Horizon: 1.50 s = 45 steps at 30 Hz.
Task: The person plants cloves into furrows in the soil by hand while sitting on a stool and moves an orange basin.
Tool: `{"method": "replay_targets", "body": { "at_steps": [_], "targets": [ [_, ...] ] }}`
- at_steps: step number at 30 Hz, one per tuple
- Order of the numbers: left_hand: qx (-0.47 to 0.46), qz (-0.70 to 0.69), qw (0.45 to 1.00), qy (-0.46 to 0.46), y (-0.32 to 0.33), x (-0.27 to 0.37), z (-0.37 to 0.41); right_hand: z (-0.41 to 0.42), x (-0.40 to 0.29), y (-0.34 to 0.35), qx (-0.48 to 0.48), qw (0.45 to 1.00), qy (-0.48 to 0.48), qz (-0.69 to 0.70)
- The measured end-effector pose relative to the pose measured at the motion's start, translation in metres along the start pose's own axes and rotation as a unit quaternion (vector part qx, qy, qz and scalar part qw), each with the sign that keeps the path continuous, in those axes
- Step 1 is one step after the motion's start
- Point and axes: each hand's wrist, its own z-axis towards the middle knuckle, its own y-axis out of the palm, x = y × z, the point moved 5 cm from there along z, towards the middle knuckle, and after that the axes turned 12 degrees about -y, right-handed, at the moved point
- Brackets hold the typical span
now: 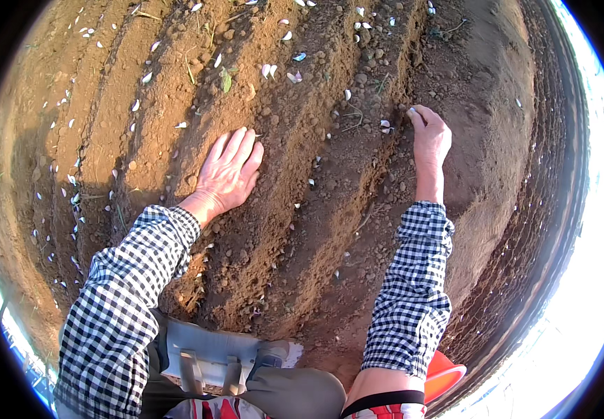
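My left hand (pixel 232 166) rests palm down on a ridge of brown soil (pixel 275 214), fingers a little apart, holding nothing that shows. On the right, my right hand (pixel 430 128) has thumb and fingertips pinched together over a furrow; a small pale thing, probably a garlic clove (pixel 412 110), shows at the fingertips. Just left of that hand, garlic cloves (pixel 385 123) lie on the soil. Another clove (pixel 348 95) stands in the furrow between the hands. Above my left hand is a pair of cloves (pixel 269 71) beside a pinkish one (pixel 295 77).
More cloves dot the furrows at left, some near a green leaf (pixel 226 80). A red plastic container (pixel 442 376) stands by my right elbow. Below, a low wooden support (pixel 210 343) is between my legs. Netting-like texture (pixel 511 251) covers ground at right.
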Motion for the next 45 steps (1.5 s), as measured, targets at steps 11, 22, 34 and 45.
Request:
{"method": "replay_targets", "body": {
  "at_steps": [11, 22, 34, 45],
  "targets": [
    [-0.01, 0.011, 1.0, -0.008, 0.003, 0.0, -0.001, 0.04, 0.011, 0.025, -0.165, 0.972, -0.026, -0.167],
    [-0.012, 0.03, 0.999, -0.003, 0.002, 0.001, 0.0, -0.022, -0.054, -0.001, -0.086, 0.991, -0.091, -0.046],
    [-0.005, 0.025, 1.0, 0.002, -0.005, 0.002, 0.003, 0.016, 0.026, 0.014, 0.048, 0.974, 0.079, 0.208],
    [-0.013, 0.039, 0.999, -0.003, 0.003, 0.0, -0.001, 0.059, 0.019, 0.032, -0.069, 0.986, -0.002, -0.15]
  ]
}}
